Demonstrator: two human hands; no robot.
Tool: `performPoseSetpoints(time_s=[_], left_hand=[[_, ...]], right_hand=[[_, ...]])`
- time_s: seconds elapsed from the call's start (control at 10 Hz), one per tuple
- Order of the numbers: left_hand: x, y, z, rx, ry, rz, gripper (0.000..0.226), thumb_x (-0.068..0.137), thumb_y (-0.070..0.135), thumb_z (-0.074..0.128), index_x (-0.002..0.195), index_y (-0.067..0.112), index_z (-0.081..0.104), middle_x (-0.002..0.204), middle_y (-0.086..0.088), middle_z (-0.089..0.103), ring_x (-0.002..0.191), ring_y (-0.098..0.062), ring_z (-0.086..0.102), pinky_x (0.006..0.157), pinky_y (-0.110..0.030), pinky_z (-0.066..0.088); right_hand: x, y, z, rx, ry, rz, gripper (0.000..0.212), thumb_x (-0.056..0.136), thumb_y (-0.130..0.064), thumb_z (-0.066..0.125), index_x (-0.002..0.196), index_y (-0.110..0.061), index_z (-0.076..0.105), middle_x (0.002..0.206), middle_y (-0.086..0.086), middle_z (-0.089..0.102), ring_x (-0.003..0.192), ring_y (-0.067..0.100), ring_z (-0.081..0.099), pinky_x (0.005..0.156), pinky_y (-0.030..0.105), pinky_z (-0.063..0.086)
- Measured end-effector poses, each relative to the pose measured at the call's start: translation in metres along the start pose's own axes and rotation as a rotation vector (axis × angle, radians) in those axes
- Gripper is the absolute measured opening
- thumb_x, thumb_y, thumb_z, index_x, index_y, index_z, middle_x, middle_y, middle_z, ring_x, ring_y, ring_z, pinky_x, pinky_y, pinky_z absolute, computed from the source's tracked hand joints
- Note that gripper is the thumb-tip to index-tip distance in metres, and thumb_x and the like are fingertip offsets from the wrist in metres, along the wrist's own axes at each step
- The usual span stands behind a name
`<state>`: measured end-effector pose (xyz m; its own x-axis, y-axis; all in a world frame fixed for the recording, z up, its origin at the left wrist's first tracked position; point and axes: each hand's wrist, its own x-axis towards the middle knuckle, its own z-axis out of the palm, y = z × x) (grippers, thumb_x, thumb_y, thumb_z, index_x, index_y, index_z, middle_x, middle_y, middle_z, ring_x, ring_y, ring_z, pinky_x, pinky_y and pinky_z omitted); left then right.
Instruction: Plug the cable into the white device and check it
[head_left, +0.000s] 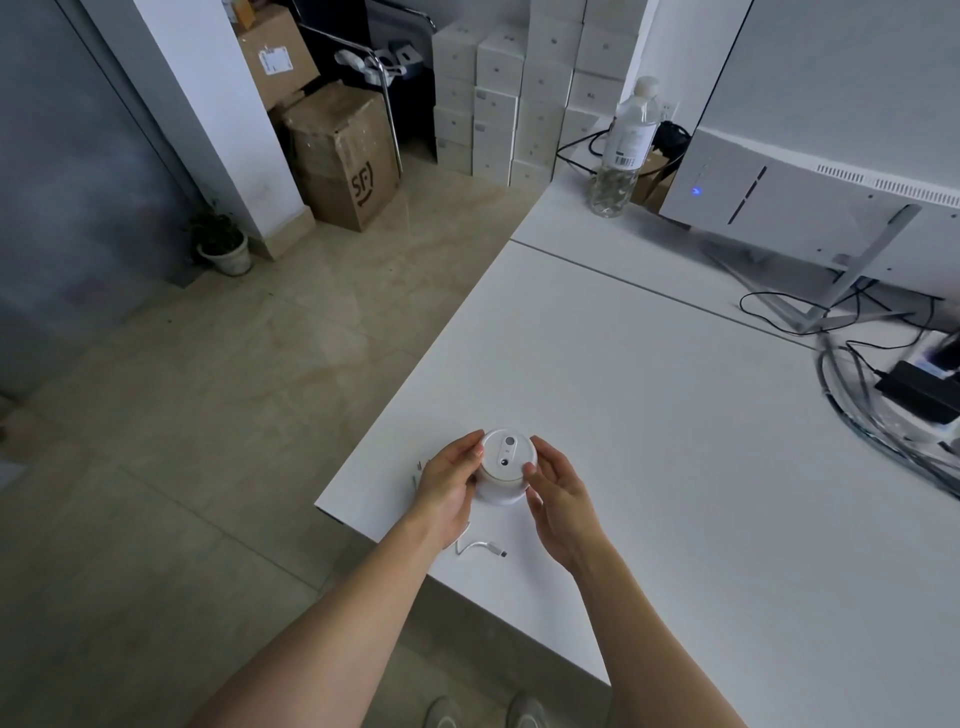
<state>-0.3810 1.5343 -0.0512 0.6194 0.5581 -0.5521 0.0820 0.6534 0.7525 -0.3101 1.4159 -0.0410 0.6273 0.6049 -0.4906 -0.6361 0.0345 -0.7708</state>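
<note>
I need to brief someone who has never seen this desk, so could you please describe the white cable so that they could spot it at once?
Start at the near corner of the white table, where both hands cup the round white device. The cable lies just nearer the person, a thin white lead with its plug end free, unlike the dark cables far right.

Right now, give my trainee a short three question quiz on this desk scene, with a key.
1. True or false: the white cable is already plugged into the white device.
2. Which hands touch the device? A) left only B) right only C) both
3. Fill in: the clear bottle stands at the desk's far ____.

Key:
1. False; its free connector lies on the desk.
2. C; left hand and right hand flank it.
3. Edge.
</note>
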Motion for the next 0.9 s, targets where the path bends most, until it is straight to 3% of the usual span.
performPoseSetpoints(time_s=[0.4, 0.6, 0.9], left_hand=[[-0.002, 0.003, -0.002, 0.037, -0.019, -0.005, 0.032, 0.092, 0.007, 0.051, 0.124, 0.002, 0.054, 0.12, -0.013, 0.06, 0.113, -0.025, 0.056, 0.105, -0.034, 0.04], [-0.003, 0.006, 0.001, 0.079, -0.018, 0.026, 0.025, 0.092, 0.007, 0.052, 0.116, 0.015, 0.057, 0.125, -0.009, 0.058, 0.122, -0.023, 0.052, 0.11, -0.036, 0.035], [-0.016, 0.029, 0.008, 0.063, -0.031, 0.074, 0.037, 0.092, 0.005, 0.052, 0.129, 0.006, 0.052, 0.137, -0.013, 0.053, 0.117, -0.016, 0.051, 0.103, -0.027, 0.036]], right_hand=[[0.001, 0.001, -0.001, 0.02, 0.016, 0.001, 0.035, 0.09, 0.001, 0.05, 0.122, -0.013, 0.052, 0.107, -0.003, 0.066, 0.103, 0.011, 0.06, 0.08, 0.021, 0.044], [0.002, -0.002, -0.001, 0.009, 0.052, -0.014, 0.04, 0.09, 0.0, 0.053, 0.128, -0.011, 0.05, 0.114, 0.001, 0.063, 0.114, 0.019, 0.055, 0.092, 0.023, 0.042], [-0.011, -0.021, 0.003, -0.089, 0.045, -0.059, 0.04, 0.091, -0.014, 0.056, 0.129, -0.024, 0.051, 0.135, -0.006, 0.05, 0.127, 0.011, 0.043, 0.103, 0.026, 0.03]])
